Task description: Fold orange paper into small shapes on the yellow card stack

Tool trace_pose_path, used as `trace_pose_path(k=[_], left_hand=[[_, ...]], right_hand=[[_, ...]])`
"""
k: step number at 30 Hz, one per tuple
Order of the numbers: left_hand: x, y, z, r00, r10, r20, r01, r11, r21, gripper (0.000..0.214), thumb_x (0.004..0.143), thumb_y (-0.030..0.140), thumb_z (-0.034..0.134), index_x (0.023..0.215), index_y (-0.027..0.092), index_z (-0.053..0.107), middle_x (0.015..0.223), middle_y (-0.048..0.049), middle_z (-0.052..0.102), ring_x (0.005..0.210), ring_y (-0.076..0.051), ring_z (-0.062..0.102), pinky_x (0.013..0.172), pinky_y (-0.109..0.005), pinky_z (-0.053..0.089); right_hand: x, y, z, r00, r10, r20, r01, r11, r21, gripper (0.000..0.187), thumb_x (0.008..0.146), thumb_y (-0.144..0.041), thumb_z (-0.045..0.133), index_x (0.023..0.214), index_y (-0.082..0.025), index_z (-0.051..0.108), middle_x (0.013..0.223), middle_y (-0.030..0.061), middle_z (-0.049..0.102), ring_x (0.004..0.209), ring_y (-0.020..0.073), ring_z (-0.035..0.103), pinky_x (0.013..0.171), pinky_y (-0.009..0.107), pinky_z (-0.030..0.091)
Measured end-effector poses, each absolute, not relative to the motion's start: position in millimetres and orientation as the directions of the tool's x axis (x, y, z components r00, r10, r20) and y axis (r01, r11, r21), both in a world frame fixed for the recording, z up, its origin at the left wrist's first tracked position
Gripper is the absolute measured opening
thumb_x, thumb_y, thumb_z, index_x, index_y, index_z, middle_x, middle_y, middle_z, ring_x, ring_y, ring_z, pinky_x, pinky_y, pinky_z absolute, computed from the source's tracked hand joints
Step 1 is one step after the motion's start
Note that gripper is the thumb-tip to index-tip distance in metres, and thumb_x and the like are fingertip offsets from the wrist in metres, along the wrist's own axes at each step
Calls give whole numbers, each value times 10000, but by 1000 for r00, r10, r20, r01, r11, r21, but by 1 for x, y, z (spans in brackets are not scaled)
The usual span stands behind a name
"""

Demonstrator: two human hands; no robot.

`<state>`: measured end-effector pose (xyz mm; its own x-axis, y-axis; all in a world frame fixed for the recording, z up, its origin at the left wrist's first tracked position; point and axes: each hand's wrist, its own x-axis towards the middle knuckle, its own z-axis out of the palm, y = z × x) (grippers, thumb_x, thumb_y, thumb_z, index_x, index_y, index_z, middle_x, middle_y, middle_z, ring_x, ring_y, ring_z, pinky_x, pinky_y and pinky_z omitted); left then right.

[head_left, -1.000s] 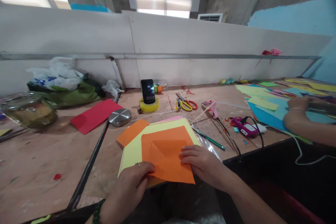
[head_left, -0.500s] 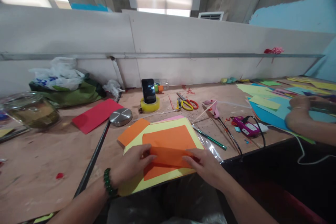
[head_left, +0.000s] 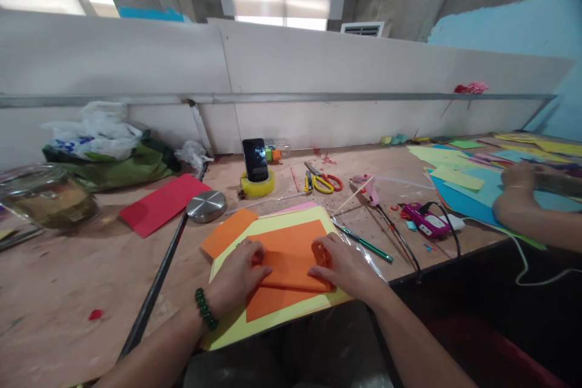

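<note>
An orange paper (head_left: 291,264) lies over a larger orange sheet (head_left: 273,304), on yellow paper (head_left: 227,330) near the table's front edge. My left hand (head_left: 236,273) is closed at the upper paper's left side, thumb pressing on it and fingers curled. At the right side my right hand (head_left: 341,264) pinches it the same way, with curled fingers and the thumb near its lower edge. Whether the two orange layers are one folded sheet I cannot tell. Another orange piece (head_left: 227,233) sticks out beyond the yellow paper's upper left corner.
Beyond the paper are a phone (head_left: 255,159) on a yellow tape roll (head_left: 257,187), scissors (head_left: 324,182) and a pink glue gun (head_left: 370,191). A green pen-like tool (head_left: 364,240) lies right, a metal lid (head_left: 206,206) left. A co-worker's hand (head_left: 518,194) is far right.
Both hands have slid away from the front edge and their fingers have curled more. The upper orange paper now lies lower and flatter between them. The view has shifted slightly.
</note>
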<state>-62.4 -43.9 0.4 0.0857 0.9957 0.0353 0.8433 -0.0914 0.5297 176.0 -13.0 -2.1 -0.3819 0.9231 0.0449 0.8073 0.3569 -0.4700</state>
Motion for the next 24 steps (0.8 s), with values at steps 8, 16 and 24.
trace_pose_path(k=[8, 16, 24], left_hand=[[-68, -39, -9, 101, 995, -4, 799, -79, 596, 343, 723, 195, 630, 1065, 170, 624, 890, -34, 629, 842, -206, 605, 773, -335, 478], [-69, -44, -13, -55, 998, 35, 658, 9, 753, 693, 683, 311, 682, 1324, 155, 469, 1026, -59, 575, 704, -153, 553, 691, -336, 502], [-70, -39, -7, -35, 990, -135, 441, 137, 887, 797, 612, 368, 724, 1338, 144, 481, 964, -29, 550, 628, -108, 506, 559, -251, 440]], right_hand=[[175, -8, 4, -381, 924, -26, 815, 322, -482, 238, 703, -363, 770, 793, -205, 616, 800, 4, 660, 718, 167, 580, 574, 242, 332], [173, -13, -6, -394, 919, 23, 623, 286, -728, 97, 748, -187, 669, 691, -187, 590, 638, -38, 604, 607, 121, 537, 549, 219, 357], [181, -15, -18, -418, 896, 152, 459, 353, -816, 45, 752, -212, 618, 724, -190, 646, 701, 2, 661, 670, 157, 593, 603, 243, 431]])
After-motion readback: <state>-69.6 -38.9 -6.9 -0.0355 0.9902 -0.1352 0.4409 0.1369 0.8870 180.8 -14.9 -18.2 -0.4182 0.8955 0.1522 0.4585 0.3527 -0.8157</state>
